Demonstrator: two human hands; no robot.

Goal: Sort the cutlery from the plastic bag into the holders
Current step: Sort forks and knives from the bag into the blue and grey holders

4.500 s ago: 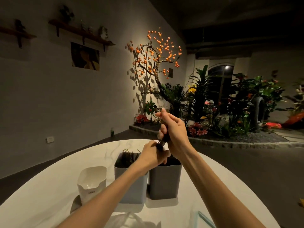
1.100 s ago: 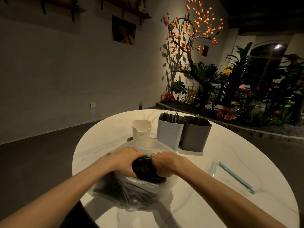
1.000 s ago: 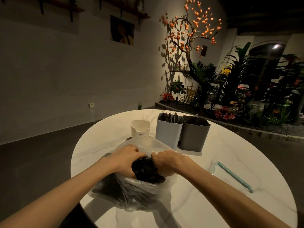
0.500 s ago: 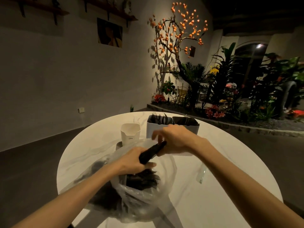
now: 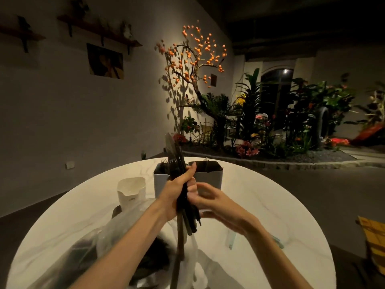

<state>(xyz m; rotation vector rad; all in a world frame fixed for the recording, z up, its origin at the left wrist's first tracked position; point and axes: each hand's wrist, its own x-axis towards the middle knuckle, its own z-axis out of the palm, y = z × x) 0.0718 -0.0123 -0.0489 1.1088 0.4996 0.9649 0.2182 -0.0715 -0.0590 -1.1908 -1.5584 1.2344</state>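
My left hand (image 5: 177, 195) grips a bundle of black plastic cutlery (image 5: 179, 163) upright above the table, with knife blades and fork tines sticking up in front of the holders. My right hand (image 5: 216, 203) is beside the lower ends of the handles, fingers loosely bent and touching them. The clear plastic bag (image 5: 129, 243) with more dark cutlery inside lies crumpled on the table below my arms. Behind stand a light grey holder (image 5: 159, 181) with forks in it, a dark grey holder (image 5: 210, 174) and a small white holder (image 5: 131, 191).
Everything stands on a round white marble table (image 5: 270, 205). A clear zip pouch with a teal strip (image 5: 233, 239) lies to the right under my right arm. A yellow cloth (image 5: 373, 236) shows off the table's right edge. An indoor garden lies beyond.
Both hands were in the bag; now my left hand has lifted a bundle of cutlery up out of it, in front of the holders. My right hand has moved beside the handles.
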